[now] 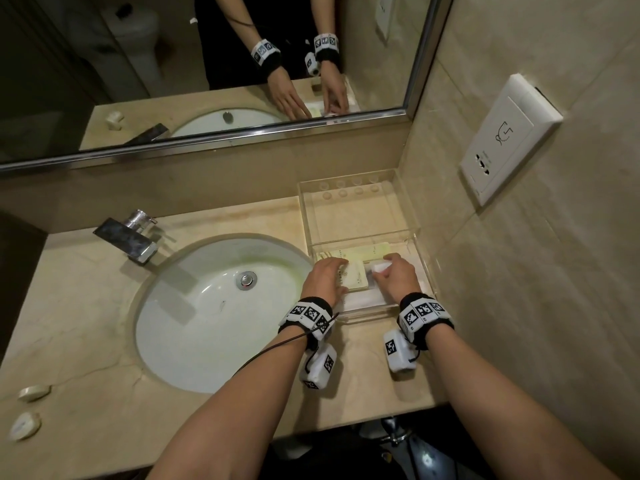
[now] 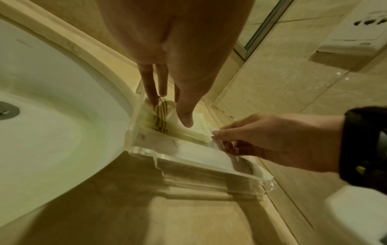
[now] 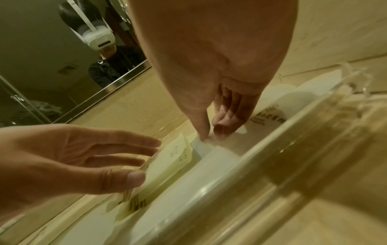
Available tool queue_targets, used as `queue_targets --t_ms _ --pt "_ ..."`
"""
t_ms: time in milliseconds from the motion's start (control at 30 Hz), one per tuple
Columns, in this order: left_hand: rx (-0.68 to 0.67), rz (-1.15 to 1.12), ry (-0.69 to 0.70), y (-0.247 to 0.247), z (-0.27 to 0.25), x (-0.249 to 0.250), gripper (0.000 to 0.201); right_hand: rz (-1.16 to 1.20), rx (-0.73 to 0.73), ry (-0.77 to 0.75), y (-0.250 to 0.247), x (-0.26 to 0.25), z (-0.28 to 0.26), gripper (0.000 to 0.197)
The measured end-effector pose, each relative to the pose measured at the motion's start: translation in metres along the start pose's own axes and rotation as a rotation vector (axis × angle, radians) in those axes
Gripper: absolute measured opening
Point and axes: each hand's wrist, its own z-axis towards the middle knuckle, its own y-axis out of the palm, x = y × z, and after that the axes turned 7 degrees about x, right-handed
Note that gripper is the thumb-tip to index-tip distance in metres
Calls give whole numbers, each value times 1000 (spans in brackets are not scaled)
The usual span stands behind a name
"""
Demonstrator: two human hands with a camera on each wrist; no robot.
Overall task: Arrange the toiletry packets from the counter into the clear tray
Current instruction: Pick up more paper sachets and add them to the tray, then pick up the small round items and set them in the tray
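Packets half-hidden under hands

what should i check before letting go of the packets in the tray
1. Clear tray against the wall corner: ok.
2. Left hand flat on the cream packets, holding them down: ok.
3. Right hand pinches the white packet inside the tray: ok.
4. White packet lying flat: cannot tell.
5. Counter free of leftovers: not ok, two small round items at its front left.

Toiletry packets in a clear tray

Pale yellow packets and white packets lie flat in the tray's near end.
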Motion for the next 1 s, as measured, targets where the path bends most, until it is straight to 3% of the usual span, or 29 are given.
queue_targets --t_ms 200,400,633,1000 --pt "37 -22 43 -19 -1 3 52 101 67 -13 -12 -13 -5 47" --pt "183 -244 -117 -75 -22 -20 21 259 85 -150 0 -72 -30 19" --pt "361 -377 -429 -152 -93 -108 7 316 -228 -336 75 -168 -81 9" --pt "643 -371 -924 -246 -251 -263 5 116 -654 -606 231 -285 -207 13"
